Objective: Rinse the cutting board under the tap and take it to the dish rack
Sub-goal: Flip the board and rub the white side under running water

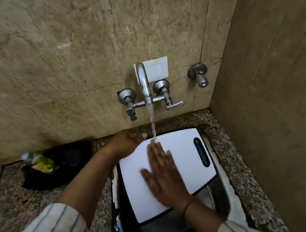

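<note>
Two bare hands work a white board (175, 164) over a steel sink (219, 191) as water runs from the wall tap (144, 83). In the head view, the only one, the board lies tilted across the basin, its far edge up near the granite counter (229, 144) at the back and its near edge lower over the bowl. The stream lands on the far edge, just by the fingertips of the right hand (163, 176), which lies flat and open on the wet face, fingers spread, gripping nothing. The left hand (128, 141) is curled at the far left corner and appears to hold the board's edge there, though the fingers under it are hidden. A dark slot handle (201, 151) runs along the board's right side, free of either hand. The board looks stiff, thin and fairly light, likely plastic, and slick while wet; a flat palm could slide on it. For the carry, the slot, or a pinch on two opposite edges, looks the surer hold. A green bottle (43, 165) lies on the counter to the left. No rack is in view.
</note>
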